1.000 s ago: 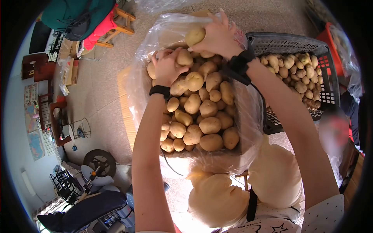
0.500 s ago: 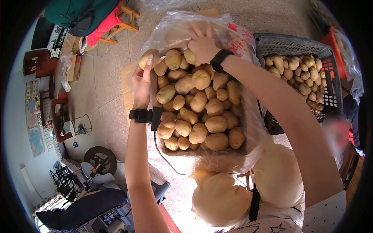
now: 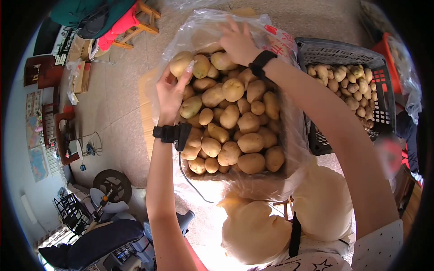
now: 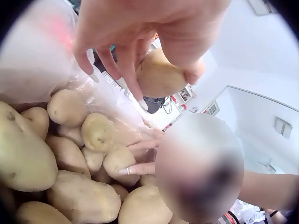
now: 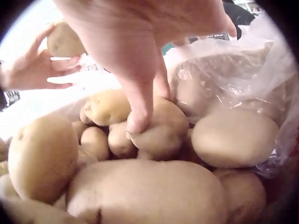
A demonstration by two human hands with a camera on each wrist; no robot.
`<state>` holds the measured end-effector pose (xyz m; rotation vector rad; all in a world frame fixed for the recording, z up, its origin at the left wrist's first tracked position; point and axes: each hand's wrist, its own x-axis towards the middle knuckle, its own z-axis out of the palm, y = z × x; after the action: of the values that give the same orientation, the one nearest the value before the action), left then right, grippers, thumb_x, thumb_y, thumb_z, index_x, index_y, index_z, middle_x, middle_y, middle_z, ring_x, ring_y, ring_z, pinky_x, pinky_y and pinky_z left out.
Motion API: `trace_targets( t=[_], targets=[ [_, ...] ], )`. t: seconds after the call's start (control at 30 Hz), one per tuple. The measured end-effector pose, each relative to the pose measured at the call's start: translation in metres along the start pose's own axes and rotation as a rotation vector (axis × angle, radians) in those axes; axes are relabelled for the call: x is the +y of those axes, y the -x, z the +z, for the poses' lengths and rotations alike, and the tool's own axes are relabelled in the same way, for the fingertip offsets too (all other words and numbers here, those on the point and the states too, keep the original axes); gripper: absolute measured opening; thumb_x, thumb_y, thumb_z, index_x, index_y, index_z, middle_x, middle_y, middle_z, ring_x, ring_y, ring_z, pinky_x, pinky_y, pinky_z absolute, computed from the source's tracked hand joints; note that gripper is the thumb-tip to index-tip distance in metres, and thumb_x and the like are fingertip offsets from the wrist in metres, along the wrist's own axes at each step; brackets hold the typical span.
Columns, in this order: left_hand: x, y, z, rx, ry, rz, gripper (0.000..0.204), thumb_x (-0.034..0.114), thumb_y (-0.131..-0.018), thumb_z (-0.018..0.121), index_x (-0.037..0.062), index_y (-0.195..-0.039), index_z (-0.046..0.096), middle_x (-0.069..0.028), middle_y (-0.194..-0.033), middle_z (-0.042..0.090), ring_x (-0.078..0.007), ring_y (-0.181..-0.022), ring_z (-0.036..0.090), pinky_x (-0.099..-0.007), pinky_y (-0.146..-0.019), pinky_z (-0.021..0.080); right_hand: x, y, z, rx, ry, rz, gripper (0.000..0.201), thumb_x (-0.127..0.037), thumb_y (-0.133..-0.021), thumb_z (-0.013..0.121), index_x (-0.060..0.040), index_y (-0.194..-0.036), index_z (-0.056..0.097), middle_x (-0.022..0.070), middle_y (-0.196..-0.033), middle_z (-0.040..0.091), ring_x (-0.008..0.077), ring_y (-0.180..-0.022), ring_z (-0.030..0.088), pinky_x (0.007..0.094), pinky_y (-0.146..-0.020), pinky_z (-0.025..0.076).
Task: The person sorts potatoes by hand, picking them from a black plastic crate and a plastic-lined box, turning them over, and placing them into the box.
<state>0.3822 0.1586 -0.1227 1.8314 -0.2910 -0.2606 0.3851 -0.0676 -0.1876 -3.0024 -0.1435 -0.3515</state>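
My left hand (image 3: 170,95) pinches a potato (image 4: 161,77) between thumb and fingers, holding it up over the left back corner of the potato-filled box in the head view. At the back of the pile is my right hand (image 3: 239,46), its thumb and index finger about another potato (image 5: 161,133) that lies among the rest. Its other fingers stretch out over the plastic liner (image 3: 185,34). Close by the left hand, a yellowish potato (image 3: 201,67) rests on the heap. Loose potatoes (image 3: 229,116) of mixed sizes fill the box below both hands.
To the right stands a black plastic crate (image 3: 337,47) holding smaller potatoes (image 3: 350,86). A red container (image 3: 391,63) is behind it. Two pale, full bags (image 3: 255,232) sit in front of the box. Cardboard (image 3: 147,113) shows at the box's left, and a wooden stool (image 3: 142,25) at upper left.
My left hand has moved left from the heap's back middle, carrying a potato. My right hand, earlier holding a potato up, has come down to the heap's back. The yellowish potato is newly exposed.
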Motion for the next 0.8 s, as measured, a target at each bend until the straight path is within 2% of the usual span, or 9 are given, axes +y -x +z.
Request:
trace_targets(
  t=[0.03, 0.07, 0.1, 0.13, 0.2, 0.33, 0.4, 0.53, 0.8],
  targets=[
    [0.000, -0.002, 0.003, 0.001, 0.003, -0.001, 0.051, 0.025, -0.089, 0.075, -0.0053, -0.126, 0.059, -0.0103, -0.119, 0.066, -0.0142, -0.107, 0.061, -0.0287, -0.095, 0.046, 0.005, 0.000, -0.019, 0.004, -0.112, 0.039, 0.033, -0.028, -0.070, 0.082, -0.0199, -0.101, 0.074, 0.0133, -0.152, 0.038, 0.0371, -0.147, 0.016, 0.0712, -0.111, 0.011],
    [0.001, -0.004, 0.006, -0.034, -0.108, 0.087, 0.055, 0.026, -0.086, 0.077, -0.0040, -0.127, 0.058, -0.0124, -0.119, 0.066, -0.0171, -0.108, 0.060, -0.0305, -0.095, 0.047, 0.009, 0.000, -0.027, 0.008, -0.224, 0.075, 0.028, -0.026, -0.074, 0.080, -0.0213, -0.101, 0.074, 0.0138, -0.151, 0.040, 0.0374, -0.147, 0.017, 0.0710, -0.111, 0.010],
    [0.002, -0.006, 0.009, -0.068, -0.220, 0.176, 0.059, 0.026, -0.083, 0.080, -0.0028, -0.129, 0.058, -0.0145, -0.119, 0.066, -0.0201, -0.110, 0.060, -0.0322, -0.095, 0.047, 0.015, 0.002, -0.028, 0.008, -0.223, 0.071, 0.028, -0.026, -0.074, 0.080, -0.0213, -0.101, 0.074, 0.0138, -0.151, 0.040, 0.0374, -0.147, 0.017, 0.0710, -0.111, 0.010],
    [0.000, -0.007, 0.011, -0.067, -0.219, 0.178, 0.059, 0.026, -0.083, 0.080, -0.0028, -0.129, 0.058, -0.0145, -0.119, 0.066, -0.0201, -0.110, 0.060, -0.0322, -0.095, 0.047, 0.028, 0.007, -0.025, 0.029, -0.216, 0.091, 0.027, -0.026, -0.075, 0.079, -0.0221, -0.101, 0.074, 0.0139, -0.151, 0.040, 0.0374, -0.147, 0.017, 0.0710, -0.111, 0.009],
    [-0.007, -0.009, 0.019, 0.029, -0.653, 0.399, 0.065, 0.027, -0.076, 0.084, 0.0029, -0.132, 0.058, -0.0190, -0.117, 0.065, -0.0278, -0.111, 0.059, -0.0369, -0.096, 0.047, 0.046, 0.018, -0.025, 0.059, -0.194, 0.106, 0.029, -0.030, -0.073, 0.079, -0.0232, -0.101, 0.074, 0.0146, -0.150, 0.042, 0.0370, -0.148, 0.013, 0.0708, -0.111, 0.009],
    [-0.008, -0.008, 0.028, 0.021, -0.608, 0.324, 0.062, 0.024, -0.081, 0.080, 0.0039, -0.134, 0.057, -0.0177, -0.120, 0.064, -0.0270, -0.116, 0.055, -0.0373, -0.102, 0.044, 0.044, 0.037, -0.042, -0.067, -0.111, 0.046, 0.035, -0.032, -0.064, 0.083, -0.0199, -0.095, 0.075, 0.0170, -0.146, 0.043, 0.0394, -0.147, 0.015, 0.0733, -0.107, 0.016],
    [-0.012, -0.010, 0.024, 0.017, -0.621, 0.312, 0.063, 0.025, -0.081, 0.080, 0.0030, -0.135, 0.057, -0.0175, -0.121, 0.063, -0.0280, -0.116, 0.055, -0.0378, -0.102, 0.043, 0.046, 0.040, -0.033, -0.210, 0.016, -0.015, 0.047, -0.032, -0.062, 0.086, -0.0255, -0.107, 0.073, 0.0135, -0.153, 0.035, 0.0356, -0.149, 0.009, 0.0715, -0.110, 0.012],
    [-0.016, -0.006, 0.019, 0.035, -0.662, 0.380, 0.064, 0.026, -0.080, 0.081, 0.0030, -0.135, 0.057, -0.0178, -0.121, 0.063, -0.0292, -0.115, 0.055, -0.0386, -0.101, 0.043, 0.051, 0.039, -0.008, -0.136, 0.160, -0.121, 0.055, -0.031, -0.057, 0.089, -0.0255, -0.109, 0.071, 0.0120, -0.155, 0.032, 0.0344, -0.149, 0.009, 0.0714, -0.110, 0.014],
    [-0.018, -0.004, 0.016, 0.067, -0.694, 0.379, 0.066, 0.027, -0.078, 0.082, 0.0021, -0.134, 0.057, -0.0192, -0.121, 0.063, -0.0314, -0.114, 0.055, -0.0399, -0.101, 0.044, 0.055, 0.034, -0.010, -0.128, 0.091, -0.117, 0.042, -0.030, -0.059, 0.087, -0.0245, -0.099, 0.077, 0.0064, -0.153, 0.036, 0.0309, -0.149, 0.013, 0.0664, -0.113, 0.015]
  ],
)
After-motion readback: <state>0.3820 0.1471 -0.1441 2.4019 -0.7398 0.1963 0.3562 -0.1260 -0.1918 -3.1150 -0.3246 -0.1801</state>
